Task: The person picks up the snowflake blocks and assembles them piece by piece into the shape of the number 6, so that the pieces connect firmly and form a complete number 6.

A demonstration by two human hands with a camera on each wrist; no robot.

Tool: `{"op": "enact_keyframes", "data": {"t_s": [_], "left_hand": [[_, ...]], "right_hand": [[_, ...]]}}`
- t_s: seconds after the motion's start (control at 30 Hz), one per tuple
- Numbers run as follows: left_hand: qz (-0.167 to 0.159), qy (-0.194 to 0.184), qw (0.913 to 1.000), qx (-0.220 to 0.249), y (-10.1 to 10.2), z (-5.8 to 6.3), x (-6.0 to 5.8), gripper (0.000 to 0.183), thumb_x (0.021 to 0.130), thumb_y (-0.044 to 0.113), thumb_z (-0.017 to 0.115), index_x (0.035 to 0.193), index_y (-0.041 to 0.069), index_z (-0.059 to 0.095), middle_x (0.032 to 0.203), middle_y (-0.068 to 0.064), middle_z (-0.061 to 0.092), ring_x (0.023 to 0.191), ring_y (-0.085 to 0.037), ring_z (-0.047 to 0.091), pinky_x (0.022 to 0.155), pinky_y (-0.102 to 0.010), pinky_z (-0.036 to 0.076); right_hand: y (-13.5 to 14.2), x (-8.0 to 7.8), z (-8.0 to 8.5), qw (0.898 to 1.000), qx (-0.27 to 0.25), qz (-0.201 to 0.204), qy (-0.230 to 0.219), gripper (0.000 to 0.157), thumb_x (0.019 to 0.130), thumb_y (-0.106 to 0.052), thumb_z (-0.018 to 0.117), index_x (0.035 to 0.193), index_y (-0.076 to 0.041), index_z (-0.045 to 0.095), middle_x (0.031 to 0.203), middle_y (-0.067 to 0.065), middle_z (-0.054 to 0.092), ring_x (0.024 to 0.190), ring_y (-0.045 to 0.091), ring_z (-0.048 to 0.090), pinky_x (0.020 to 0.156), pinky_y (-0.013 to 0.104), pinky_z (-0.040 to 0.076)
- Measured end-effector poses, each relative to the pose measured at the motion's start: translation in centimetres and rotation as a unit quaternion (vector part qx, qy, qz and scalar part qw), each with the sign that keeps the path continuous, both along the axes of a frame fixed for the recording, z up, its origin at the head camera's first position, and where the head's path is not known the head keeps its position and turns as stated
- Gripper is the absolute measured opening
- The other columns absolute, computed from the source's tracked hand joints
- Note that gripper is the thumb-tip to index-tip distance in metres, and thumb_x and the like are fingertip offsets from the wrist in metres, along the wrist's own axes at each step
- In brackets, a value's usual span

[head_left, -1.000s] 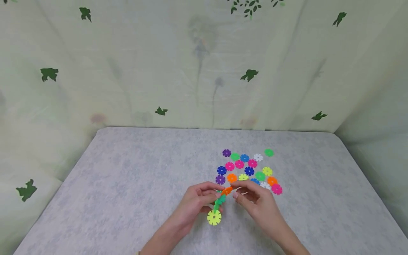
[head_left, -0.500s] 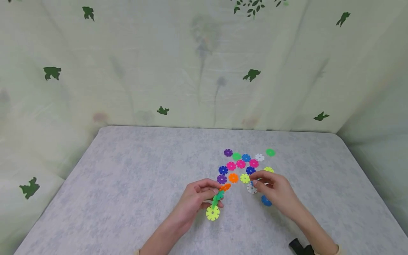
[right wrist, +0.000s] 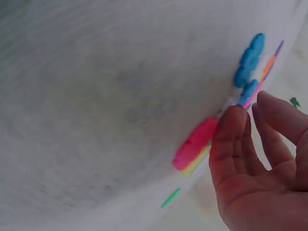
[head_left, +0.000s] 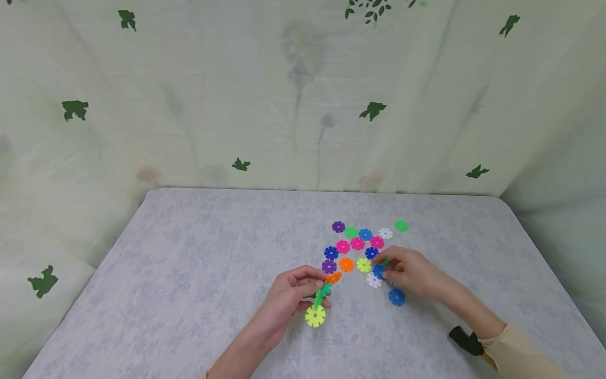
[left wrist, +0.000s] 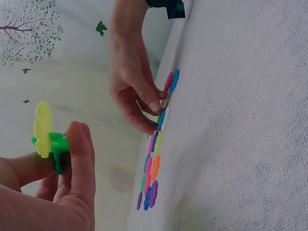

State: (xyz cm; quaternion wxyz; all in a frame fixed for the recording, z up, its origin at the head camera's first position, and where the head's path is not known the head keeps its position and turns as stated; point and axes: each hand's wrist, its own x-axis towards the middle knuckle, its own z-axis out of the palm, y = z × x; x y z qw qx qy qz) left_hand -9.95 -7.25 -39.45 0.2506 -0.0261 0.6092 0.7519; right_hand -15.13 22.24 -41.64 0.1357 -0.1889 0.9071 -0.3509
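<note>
My left hand [head_left: 295, 289] grips a short chain of joined plastic snowflake discs. Its orange disc [head_left: 334, 277] is uppermost, green discs [head_left: 323, 293] come below, and a yellow disc [head_left: 315, 316] hangs at the bottom. The left wrist view shows that yellow disc [left wrist: 43, 129] standing on edge beside the fingers. My right hand [head_left: 416, 271] is over the loose discs, with thumb and index finger at opposite edges of a blue disc [head_left: 379, 271]. That blue disc looks low at the table surface. A white disc [head_left: 374, 280] lies just below it. The hand covers part of the pile.
More loose snowflake discs lie flat on the grey table [head_left: 213, 252], among them an orange disc [head_left: 346, 264], a purple disc [head_left: 329, 266] and a pink disc [head_left: 357, 243]. Another blue disc [head_left: 396, 297] lies nearer. A patterned curtain [head_left: 199, 105] hangs behind the table.
My right hand has left the chain's orange end and moved right to the loose discs. The left hand keeps its hold on the chain, almost in place.
</note>
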Motion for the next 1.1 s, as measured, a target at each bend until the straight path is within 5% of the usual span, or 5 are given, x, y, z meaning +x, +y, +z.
{"op": "enact_keyframes", "data": {"t_s": [0.3, 0.63, 0.9, 1.1], "left_hand": [[0.001, 0.008, 0.9999, 0.008, 0.0, -0.1, -0.1, 0.021, 0.095, 0.012, 0.062, 0.112, 0.0, 0.065, 0.102, -0.017, 0.07, 0.076, -0.021, 0.071, 0.073, -0.03, 0.055], [0.018, 0.008, 0.9994, -0.03, 0.1, -0.1, 0.0, 0.022, 0.095, 0.013, 0.061, 0.114, 0.003, 0.067, 0.107, -0.009, 0.068, 0.082, -0.025, 0.071, 0.067, -0.03, 0.051], [0.013, 0.014, 0.9996, -0.023, 0.3, -0.2, 0.2, 0.022, 0.096, 0.012, 0.06, 0.114, 0.002, 0.068, 0.11, -0.01, 0.066, 0.08, -0.023, 0.071, 0.065, -0.027, 0.053], [0.0, 0.024, 0.999, -0.038, 0.5, -0.2, 0.5, 0.02, 0.096, 0.013, 0.06, 0.111, 0.006, 0.071, 0.111, -0.013, 0.066, 0.082, -0.024, 0.072, 0.06, -0.026, 0.05]], "right_hand": [[0.6, -0.9, -0.5, 0.999, 0.001, 0.044, -0.01, 0.026, 0.087, -0.006, 0.074, 0.111, -0.013, 0.066, 0.093, 0.0, 0.056, 0.081, 0.018, 0.051, 0.065, 0.026, 0.047], [-0.1, 0.4, 0.1, 0.998, 0.035, -0.046, 0.006, 0.02, 0.086, -0.007, 0.075, 0.102, -0.018, 0.072, 0.092, -0.005, 0.063, 0.085, 0.016, 0.056, 0.072, 0.029, 0.052], [-0.8, 2.3, 1.6, 0.99, -0.049, -0.129, -0.007, 0.02, 0.09, -0.013, 0.072, 0.11, -0.011, 0.071, 0.097, -0.002, 0.067, 0.083, 0.017, 0.06, 0.069, 0.026, 0.054], [-1.6, 3.9, 2.1, 0.979, -0.139, -0.147, -0.019, 0.014, 0.094, -0.01, 0.067, 0.107, -0.007, 0.066, 0.092, 0.006, 0.064, 0.076, 0.028, 0.06, 0.063, 0.031, 0.054]]}}
